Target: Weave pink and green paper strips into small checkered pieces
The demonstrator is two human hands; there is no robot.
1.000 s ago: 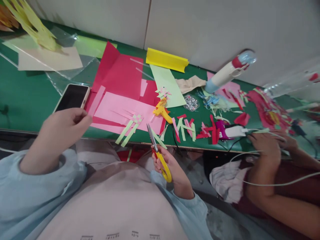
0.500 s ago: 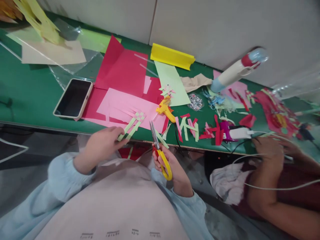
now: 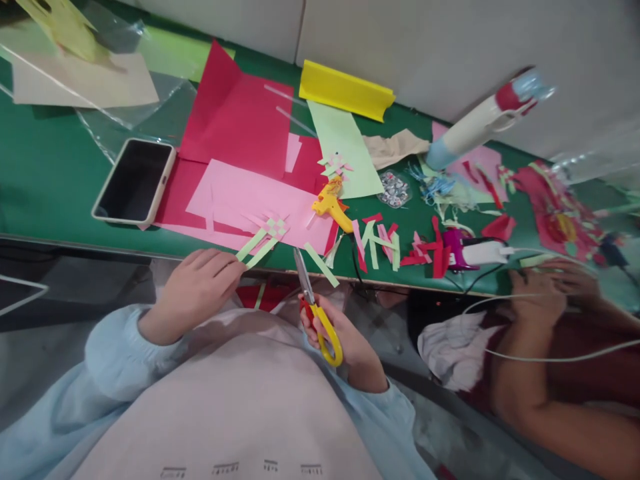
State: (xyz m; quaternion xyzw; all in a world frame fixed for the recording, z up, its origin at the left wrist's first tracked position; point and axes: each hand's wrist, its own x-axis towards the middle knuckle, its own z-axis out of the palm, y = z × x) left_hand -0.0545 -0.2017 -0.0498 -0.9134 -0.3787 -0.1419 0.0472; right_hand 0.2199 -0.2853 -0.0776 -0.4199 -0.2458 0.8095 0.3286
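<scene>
My right hand (image 3: 337,330) is closed round the yellow and red handles of the scissors (image 3: 309,287), their blades pointing up toward the table edge and nearly together. At the front edge lies a woven paper piece (image 3: 275,228), a pink and pale green check with long loose strips. My left hand (image 3: 203,287) is closed at the ends of its green strips; the fingertips are partly hidden. A loose pale green paper strip (image 3: 321,265) lies beside the scissor tips. Pink paper (image 3: 240,190) lies under the woven piece.
A yellow glue gun (image 3: 332,205) lies behind the loose strip. The phone (image 3: 135,181) is at left, red paper (image 3: 240,120) at the back. Cut paper strips (image 3: 380,243) and a purple device (image 3: 456,248) lie to the right, near a co-worker's hands (image 3: 543,293).
The view has shifted a little. My left hand has come slightly back along the strips. The scissors have drawn down, away from the loose green strip, which now lies fully in sight.
</scene>
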